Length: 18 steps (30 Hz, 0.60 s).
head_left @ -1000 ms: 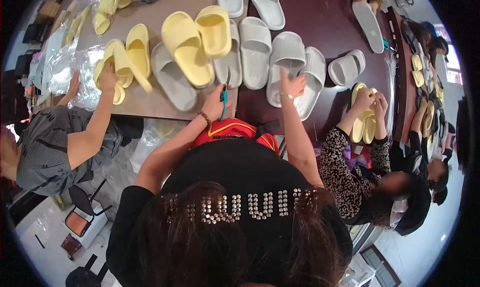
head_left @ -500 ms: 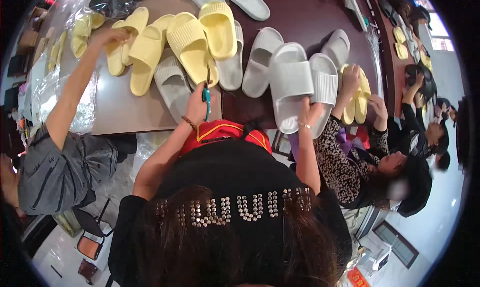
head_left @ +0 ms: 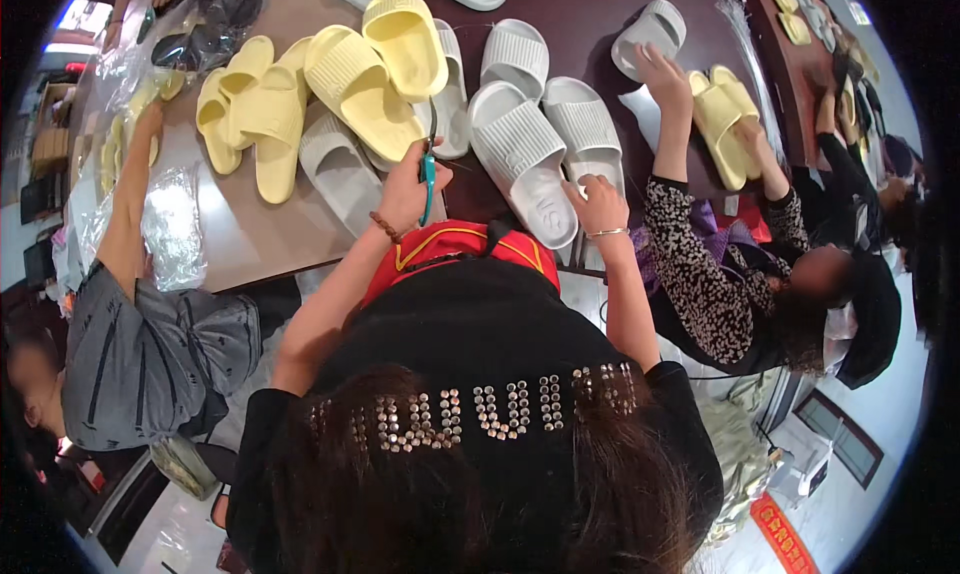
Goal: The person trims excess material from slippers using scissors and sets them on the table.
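My left hand (head_left: pixel 407 194) is closed around teal-handled scissors (head_left: pixel 429 179). Their dark blades point away from me, beside a ribbed yellow slipper (head_left: pixel 365 84). My right hand (head_left: pixel 602 206) is at the heel ends of two pale grey slippers, its fingers slightly bent and apart. Of these, the nearer grey slipper (head_left: pixel 525 154) lies tilted on the table, and the other grey slipper (head_left: pixel 583 124) is just to its right. Another grey slipper (head_left: pixel 515 56) sits behind them. A grey slipper (head_left: pixel 335 169) lies partly beneath the yellow ones on the left.
More yellow slippers (head_left: pixel 275 129) lie at left near clear plastic bags (head_left: pixel 175 224). A co-worker's hand (head_left: pixel 664 79) on the right reaches toward a grey slipper (head_left: pixel 650 36); their other hand touches yellow slippers (head_left: pixel 722 124). Another person's arm (head_left: pixel 125 199) extends over the left side.
The two grey slippers have moved left and lower toward the table, and my right hand's fingers have loosened. The left hand with the scissors has shifted slightly right. The co-worker's hand has reached farther forward.
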Available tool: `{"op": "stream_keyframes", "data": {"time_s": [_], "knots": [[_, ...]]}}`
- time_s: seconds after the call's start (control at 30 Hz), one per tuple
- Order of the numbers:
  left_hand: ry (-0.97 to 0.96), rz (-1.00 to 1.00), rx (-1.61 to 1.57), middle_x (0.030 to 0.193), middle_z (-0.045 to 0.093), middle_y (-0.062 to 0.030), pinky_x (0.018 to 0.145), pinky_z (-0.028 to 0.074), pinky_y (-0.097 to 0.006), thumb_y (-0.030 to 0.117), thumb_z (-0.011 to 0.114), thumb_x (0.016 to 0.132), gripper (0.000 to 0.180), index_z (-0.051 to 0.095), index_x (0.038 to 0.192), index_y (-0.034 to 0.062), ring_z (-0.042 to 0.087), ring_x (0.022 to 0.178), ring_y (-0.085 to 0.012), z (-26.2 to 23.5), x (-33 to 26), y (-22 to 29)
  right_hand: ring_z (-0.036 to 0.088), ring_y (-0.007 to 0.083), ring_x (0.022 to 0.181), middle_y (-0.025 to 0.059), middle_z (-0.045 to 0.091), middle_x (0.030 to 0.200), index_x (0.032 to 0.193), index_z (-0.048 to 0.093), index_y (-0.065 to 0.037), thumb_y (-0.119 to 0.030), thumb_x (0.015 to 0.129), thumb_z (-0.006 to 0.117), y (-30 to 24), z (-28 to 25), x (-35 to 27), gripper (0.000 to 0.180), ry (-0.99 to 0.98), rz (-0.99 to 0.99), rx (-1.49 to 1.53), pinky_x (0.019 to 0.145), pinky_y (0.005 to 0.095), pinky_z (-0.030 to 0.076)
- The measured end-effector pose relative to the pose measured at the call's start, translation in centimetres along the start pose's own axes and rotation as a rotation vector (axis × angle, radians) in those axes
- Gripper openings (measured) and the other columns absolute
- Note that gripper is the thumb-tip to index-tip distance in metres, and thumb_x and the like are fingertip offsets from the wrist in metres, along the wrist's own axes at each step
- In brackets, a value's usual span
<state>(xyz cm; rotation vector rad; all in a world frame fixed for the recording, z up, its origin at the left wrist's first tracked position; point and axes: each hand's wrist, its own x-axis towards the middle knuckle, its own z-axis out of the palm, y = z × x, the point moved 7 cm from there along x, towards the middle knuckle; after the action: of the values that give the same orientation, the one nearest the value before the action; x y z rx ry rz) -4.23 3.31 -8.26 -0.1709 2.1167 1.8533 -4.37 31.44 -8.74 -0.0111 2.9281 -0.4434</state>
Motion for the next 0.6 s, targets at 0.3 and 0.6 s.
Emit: {"op": "stream_keyframes", "data": {"time_s": [0.3,0.6], "knots": [[-0.368,0.176,0.840,0.075,0.057,-0.0127,0.063,0.043,-0.038,0.028,0.057,0.070,0.040,0.051,0.106,0.0105,0.056,0.071,-0.0310,4.5,-0.6,4.7,0.056,0.0318,0.071,0.0113,0.056,0.079,0.083,0.058,-0.007,-0.021,0.080,0.052,-1.8,-0.9,-1.7,0.016,0.108,-0.156,0.350,0.061,0.0393,0.044],[-0.950,0.144,0.844,0.072,0.057,-0.0179,0.063,0.043,-0.040,0.027,0.057,0.067,0.029,0.050,0.082,0.0034,0.055,0.071,-0.0351,13.9,2.4,2.6,0.055,0.0312,0.068,0.0132,0.055,0.074,0.081,0.057,-0.001,-0.009,0.078,0.054,-1.9,-4.0,-2.1,0.009,0.280,-0.267,0.540,0.060,0.0370,0.043]]}}
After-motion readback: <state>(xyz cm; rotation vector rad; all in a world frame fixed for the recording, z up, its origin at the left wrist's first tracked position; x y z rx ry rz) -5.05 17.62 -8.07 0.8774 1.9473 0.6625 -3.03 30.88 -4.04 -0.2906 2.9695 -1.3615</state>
